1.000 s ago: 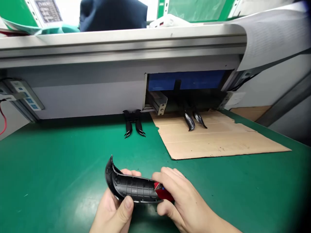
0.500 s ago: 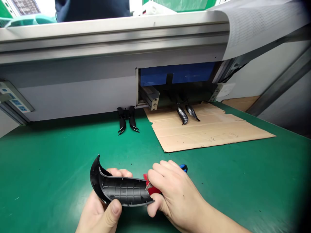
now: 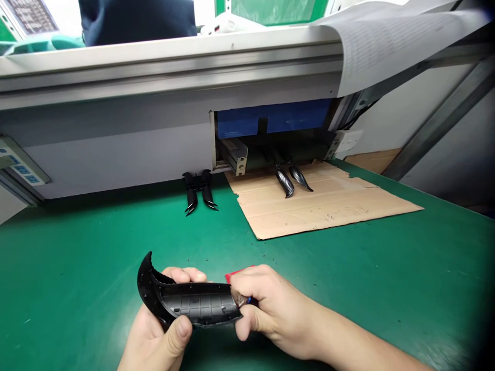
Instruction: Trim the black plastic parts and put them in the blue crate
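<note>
The curved black plastic shell [image 3: 189, 301], ribbed on its inner face, sits low in the view just above the bench, held between both hands. The left hand [image 3: 158, 335] cradles it from beneath, its grip closed on the part with the thumb pressed on the near edge and fingertips showing over the far edge. The right hand [image 3: 270, 309] meets the shell's right end, its grip pinched shut around a small red-handled tool [image 3: 238, 275] whose metal tip touches the shell's end.

Around them spreads the green bench [image 3: 77, 268]. Farther back, a pair of black claw-shaped parts [image 3: 199, 191] lies by the grey panel [image 3: 116, 149]. To the right, a cardboard sheet [image 3: 328, 203] carries two more glossy curved parts [image 3: 291, 178] at an opening in the panel. A person in dark clothing [image 3: 135, 20] stands beyond the shelf.
</note>
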Available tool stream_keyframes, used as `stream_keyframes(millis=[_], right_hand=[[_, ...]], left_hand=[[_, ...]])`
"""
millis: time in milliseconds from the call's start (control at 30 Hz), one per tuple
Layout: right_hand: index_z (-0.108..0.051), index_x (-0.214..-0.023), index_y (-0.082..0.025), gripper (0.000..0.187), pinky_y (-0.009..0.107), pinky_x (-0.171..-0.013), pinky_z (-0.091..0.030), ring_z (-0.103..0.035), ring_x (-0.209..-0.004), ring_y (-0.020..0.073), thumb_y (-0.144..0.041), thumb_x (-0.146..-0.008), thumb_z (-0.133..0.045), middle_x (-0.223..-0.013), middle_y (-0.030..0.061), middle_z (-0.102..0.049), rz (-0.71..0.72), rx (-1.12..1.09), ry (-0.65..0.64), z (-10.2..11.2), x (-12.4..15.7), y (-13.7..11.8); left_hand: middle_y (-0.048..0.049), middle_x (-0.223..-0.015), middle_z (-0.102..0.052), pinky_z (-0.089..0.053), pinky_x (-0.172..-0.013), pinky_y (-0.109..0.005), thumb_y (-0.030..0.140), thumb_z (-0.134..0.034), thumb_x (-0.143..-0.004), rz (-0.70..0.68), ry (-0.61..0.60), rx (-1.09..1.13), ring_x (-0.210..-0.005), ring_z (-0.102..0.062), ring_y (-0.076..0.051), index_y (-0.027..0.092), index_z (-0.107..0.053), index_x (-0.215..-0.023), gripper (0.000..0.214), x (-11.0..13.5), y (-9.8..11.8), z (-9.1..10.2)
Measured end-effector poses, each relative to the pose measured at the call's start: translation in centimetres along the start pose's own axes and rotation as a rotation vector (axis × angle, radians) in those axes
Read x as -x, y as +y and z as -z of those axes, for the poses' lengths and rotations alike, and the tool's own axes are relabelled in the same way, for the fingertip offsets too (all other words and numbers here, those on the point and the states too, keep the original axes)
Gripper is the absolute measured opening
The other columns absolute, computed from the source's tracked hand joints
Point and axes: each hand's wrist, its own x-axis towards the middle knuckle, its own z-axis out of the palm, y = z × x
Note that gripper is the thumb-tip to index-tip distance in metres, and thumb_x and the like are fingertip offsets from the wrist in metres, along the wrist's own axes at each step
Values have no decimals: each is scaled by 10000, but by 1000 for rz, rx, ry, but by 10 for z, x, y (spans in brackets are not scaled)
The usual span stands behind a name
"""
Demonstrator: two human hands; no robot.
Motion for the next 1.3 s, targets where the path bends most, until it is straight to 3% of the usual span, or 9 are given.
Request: stream_keyframes(millis=[133, 233, 400, 467, 600, 1000, 1133, 1300], right_hand=[[-372, -662, -179, 742, 242, -523, -229, -344, -555, 162, -873, -919, -434, -627, -44, -380, 38, -22, 270, -12, -1, 1], [-404, -672, -174, 719, 262, -569, -243, -388, -585, 181, -820, -986, -371, -655, -21, -426, 86, 145, 355, -26, -1, 0], [-611, -847, -177, 866, 332, -660, -290, -463, -739, 250, -724, -1013, 41, -843, 60, -511, 84, 453, 289, -47, 0, -3], [-644, -939, -198, 898, 356, -672, -308, -467, -769, 268, -694, -1005, 101, -896, 71, -517, 40, 524, 254, -51, 0, -2], [-646, -968, -193, 886, 395, -678, -332, -467, -764, 291, -690, -1008, 87, -863, 81, -496, -23, 660, 225, -52, -1, 0], [-654, -935, -186, 936, 395, -666, -337, -451, -744, 288, -631, -993, 168, -849, 94, -478, -70, 705, 254, -61, -1, 0], [-646, -894, -182, 930, 384, -678, -357, -476, -751, 288, -632, -1001, 161, -837, 90, -504, -52, 659, 280, -62, -1, 1], [-636, -880, -199, 756, 337, -694, -398, -515, -736, 270, -707, -1052, -103, -831, 71, -543, -34, 584, 301, -62, -1, 1]], left_hand=[[-65, -1127, -627, -474, -957, -395, 308, -862, -635, 63, 55, 99, -1083, -571, -288, 258, -655, -1021, 441, 0, 1, -3], [-56, -1236, -599, -417, -1039, -395, 340, -834, -681, 98, 115, 200, -1188, -515, -278, 268, -655, -1074, 437, -1, -1, -5], [-82, -1265, -585, -457, -1008, -405, 386, -807, -711, 199, 96, 236, -1210, -503, -307, 249, -652, -1124, 461, 2, -11, -8], [-60, -1281, -578, -519, -931, -359, 374, -827, -687, 216, 117, 243, -1207, -510, -305, 272, -661, -1107, 463, 6, -15, -10], [-21, -1295, -573, -561, -824, -264, 348, -843, -661, 165, 168, 254, -1169, -549, -274, 303, -674, -1068, 443, 10, -18, -15], [-58, -1245, -594, -504, -612, -199, 337, -798, -726, 72, 146, 244, -1068, -599, -261, 309, -644, -1100, 405, 15, -25, -13], [-54, -1194, -622, -509, -634, -204, 340, -795, -728, 46, 129, 227, -1044, -610, -251, 311, -655, -1070, 371, 16, -24, -16], [-47, -1170, -637, -535, -759, -248, 318, -819, -699, 12, 110, 218, -1086, -593, -266, 302, -672, -1043, 375, 18, -24, -17]])
